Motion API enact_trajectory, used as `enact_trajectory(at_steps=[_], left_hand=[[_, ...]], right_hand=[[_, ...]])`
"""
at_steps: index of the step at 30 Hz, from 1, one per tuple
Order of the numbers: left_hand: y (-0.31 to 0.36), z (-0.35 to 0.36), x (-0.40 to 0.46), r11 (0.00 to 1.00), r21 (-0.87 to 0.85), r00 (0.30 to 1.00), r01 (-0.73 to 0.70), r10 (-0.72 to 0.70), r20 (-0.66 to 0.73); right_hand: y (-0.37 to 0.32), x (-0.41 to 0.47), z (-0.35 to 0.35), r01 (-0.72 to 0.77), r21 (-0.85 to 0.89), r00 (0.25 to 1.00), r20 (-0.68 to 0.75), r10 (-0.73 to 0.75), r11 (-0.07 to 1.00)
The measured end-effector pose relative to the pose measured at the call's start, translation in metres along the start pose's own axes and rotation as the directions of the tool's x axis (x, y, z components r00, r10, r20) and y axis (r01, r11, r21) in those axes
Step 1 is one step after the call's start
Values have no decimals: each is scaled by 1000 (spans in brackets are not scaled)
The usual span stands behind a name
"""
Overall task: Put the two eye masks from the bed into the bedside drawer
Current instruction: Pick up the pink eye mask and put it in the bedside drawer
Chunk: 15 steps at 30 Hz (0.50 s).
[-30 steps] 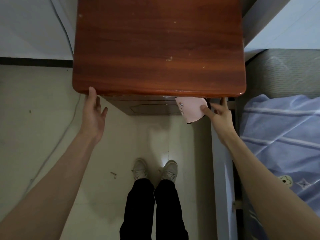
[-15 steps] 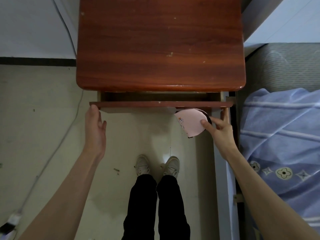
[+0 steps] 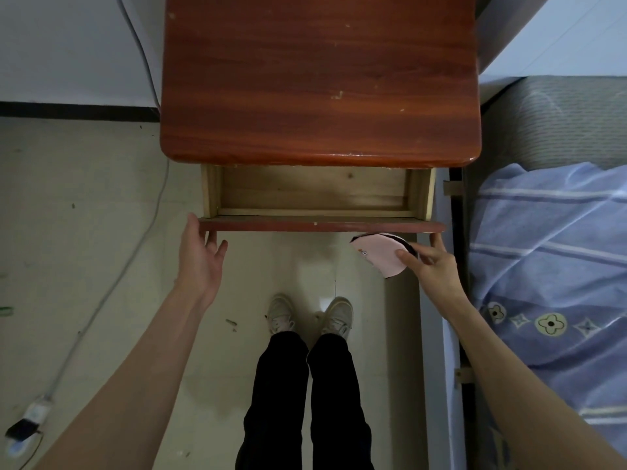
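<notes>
Reddish-brown wood nightstand [image 3: 319, 79] sat at the top of the head view w/ its drawer [image 3: 315, 193] pulled out, pale unfinished wood inside, nothing visible in the part that showed. Left hand [image 3: 200, 262] was at the left end of the drawer front [image 3: 322, 226], fingers spread loose and curled up under the edge, thumb up against the corner. Right hand [image 3: 431, 266] was at the other end, one finger reaching up to the underside of the front on the right, while thumb and the other fingers pinched a pink eye mask [image 3: 380, 254] w/ a dark trim/strap along its top edge. Mask hung just below the drawer front on the right side, so outside the drawer, not in it. Only one mask clearly visible tbh, couldn't tell if a 2nd was tucked behind it. Bed [image 3: 549, 252] w/ a blue striped cover ran along the right, close beside the nightstand. Person stood on the pale floor [image 3: 84, 232], black trousers and light sneakers [image 3: 308, 315] right below the drawer. White cable [image 3: 112, 283] trailed down the floor on the left to a plug strip [image 3: 34, 407].
</notes>
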State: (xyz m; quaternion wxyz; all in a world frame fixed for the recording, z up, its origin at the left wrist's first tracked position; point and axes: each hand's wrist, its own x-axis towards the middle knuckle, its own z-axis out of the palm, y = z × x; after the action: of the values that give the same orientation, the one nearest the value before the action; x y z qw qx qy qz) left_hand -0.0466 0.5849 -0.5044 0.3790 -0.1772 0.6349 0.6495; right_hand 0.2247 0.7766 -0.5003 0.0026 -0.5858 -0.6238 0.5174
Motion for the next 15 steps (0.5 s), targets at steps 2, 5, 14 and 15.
enact_trajectory(at_steps=[2,5,14,15], left_hand=[[1,-2,0,1000,-22,1000,23,-23,-5],[7,-2,-1,998,-49,999,45,-44,8],[10,-14,-14,932,352,995,-82,94,-18],[10,-15,-15,919,379,991,-110,129,-25]], right_hand=[[-3,-9,1,7,0,1000,-7,-7,1000],[-13,-30,0,42,-7,999,4,-42,999],[-98,-42,10,68,182,997,31,-74,981],[-106,-36,18,49,145,998,43,-56,988]])
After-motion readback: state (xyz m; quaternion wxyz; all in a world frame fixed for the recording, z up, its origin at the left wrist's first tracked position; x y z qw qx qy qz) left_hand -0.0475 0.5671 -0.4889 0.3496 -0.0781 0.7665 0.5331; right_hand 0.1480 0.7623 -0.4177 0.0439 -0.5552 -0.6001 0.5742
